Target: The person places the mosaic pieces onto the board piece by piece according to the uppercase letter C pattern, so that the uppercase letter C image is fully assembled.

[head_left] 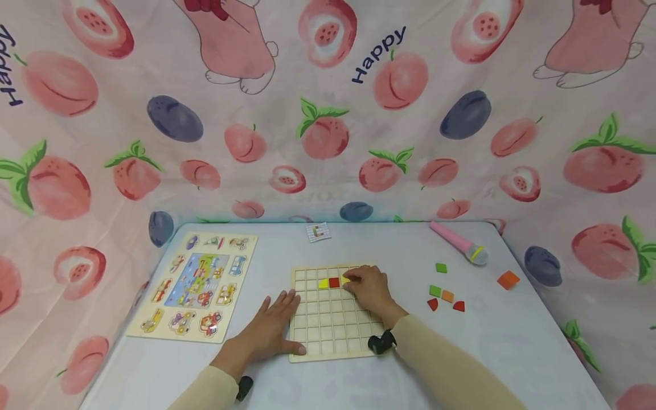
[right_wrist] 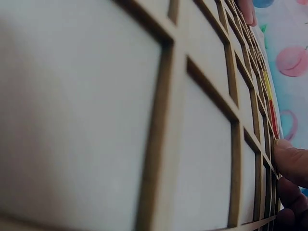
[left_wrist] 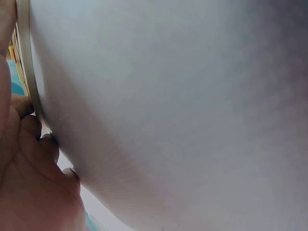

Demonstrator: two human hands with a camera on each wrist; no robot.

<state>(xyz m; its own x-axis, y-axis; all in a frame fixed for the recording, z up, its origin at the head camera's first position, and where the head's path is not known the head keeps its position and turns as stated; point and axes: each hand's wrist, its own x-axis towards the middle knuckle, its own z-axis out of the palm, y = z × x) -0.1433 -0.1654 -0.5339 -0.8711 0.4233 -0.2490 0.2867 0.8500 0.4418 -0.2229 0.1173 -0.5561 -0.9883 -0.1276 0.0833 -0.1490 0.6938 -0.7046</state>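
Note:
A wooden grid board (head_left: 333,330) lies in the middle of the white table. A yellow tile (head_left: 323,283) and a red tile (head_left: 334,282) sit side by side in its second row. My right hand (head_left: 370,289) rests on the board's upper right part, fingertips on another yellow tile (head_left: 345,279) just right of the red one. My left hand (head_left: 274,327) lies flat on the table, fingers spread against the board's left edge. The right wrist view shows the grid board (right_wrist: 202,120) close up with a fingertip (right_wrist: 291,159) at its edge.
A vehicle picture puzzle board (head_left: 197,285) lies at the left. Loose green, orange and red tiles (head_left: 443,296) sit right of the grid, with an orange tile (head_left: 508,279) further out. A pink toy microphone (head_left: 458,243) and a small card (head_left: 318,232) lie at the back.

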